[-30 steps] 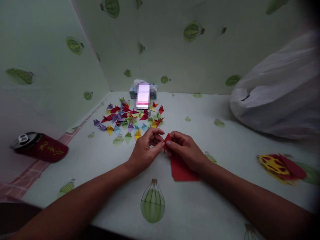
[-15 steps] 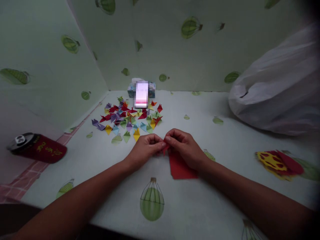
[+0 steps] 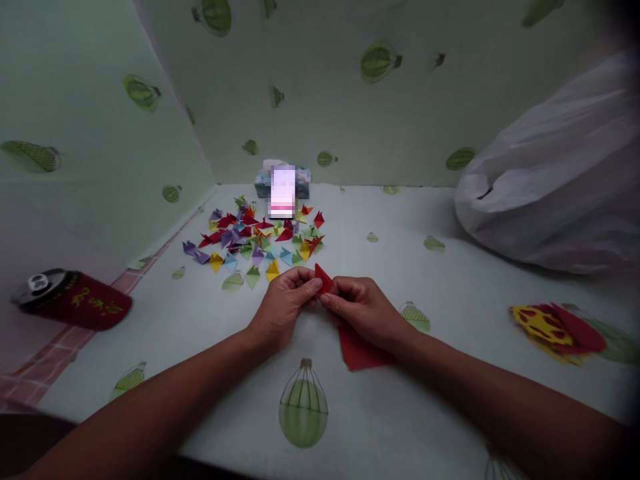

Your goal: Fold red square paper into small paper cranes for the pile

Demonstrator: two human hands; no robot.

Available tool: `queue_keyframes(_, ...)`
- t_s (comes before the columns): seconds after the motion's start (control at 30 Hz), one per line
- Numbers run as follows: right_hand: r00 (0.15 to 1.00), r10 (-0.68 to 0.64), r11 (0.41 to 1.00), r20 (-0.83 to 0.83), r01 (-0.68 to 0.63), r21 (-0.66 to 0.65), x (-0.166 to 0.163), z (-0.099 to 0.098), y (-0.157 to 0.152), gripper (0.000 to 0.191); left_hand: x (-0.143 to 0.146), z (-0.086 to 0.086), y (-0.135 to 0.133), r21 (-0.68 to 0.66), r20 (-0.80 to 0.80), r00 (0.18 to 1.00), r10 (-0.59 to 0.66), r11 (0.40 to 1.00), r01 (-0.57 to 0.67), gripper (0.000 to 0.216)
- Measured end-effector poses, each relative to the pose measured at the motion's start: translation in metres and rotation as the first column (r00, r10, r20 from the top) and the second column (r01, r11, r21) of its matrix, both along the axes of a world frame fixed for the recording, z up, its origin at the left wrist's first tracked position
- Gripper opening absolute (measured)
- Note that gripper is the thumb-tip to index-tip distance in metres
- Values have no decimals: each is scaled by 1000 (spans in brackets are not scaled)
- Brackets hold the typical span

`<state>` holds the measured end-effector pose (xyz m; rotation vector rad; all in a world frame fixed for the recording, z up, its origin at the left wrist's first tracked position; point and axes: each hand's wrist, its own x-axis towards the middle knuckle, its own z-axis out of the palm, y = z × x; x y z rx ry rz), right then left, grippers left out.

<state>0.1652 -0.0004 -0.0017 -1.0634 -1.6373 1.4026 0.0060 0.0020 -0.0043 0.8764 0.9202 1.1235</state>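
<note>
A small folded piece of red paper (image 3: 324, 279) is pinched between my two hands above the table, its pointed corner standing up. My left hand (image 3: 290, 297) holds its left side between thumb and forefinger. On its right side, my right hand (image 3: 364, 308) grips it with closed fingers. Under my right hand lies a flat red paper sheet (image 3: 361, 350), partly covered by the hand. Beyond my hands, many small folded paper figures (image 3: 253, 275) in red, yellow, green, blue and purple are spread over the table.
A phone (image 3: 283, 192) with a lit, blurred screen leans on a tissue box (image 3: 303, 181) at the back. At left stands a red drink can (image 3: 85, 300). A white plastic bag (image 3: 550, 180) bulges at right, behind red and yellow cut-outs (image 3: 547, 327).
Between my fingers the red paper has turned, and its point now sticks up. My right hand has dropped slightly lower; both hands keep their pinch.
</note>
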Motion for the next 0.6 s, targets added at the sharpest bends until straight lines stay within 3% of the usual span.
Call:
queue_keyframes(0.17,993,-24,981,112,2,192,1,1,-1,35,-2,2,5,27,-8,1000,14,1000,-14,23)
queue_keyframes(0.3,997,-73,992,-18,74,104,3,1,2,31,-4,1,7,53,5,1000,9,999,-9,22)
queue_keyframes(0.47,985,-80,996,-156,86,28,5,0,6,23,-5,-4,8,60,-25,995,-95,994,96,20)
queue_keyframes(0.6,984,-128,986,-120,140,94,5,-2,7,14,-7,-5,9,68,-44,990,-135,988,138,21)
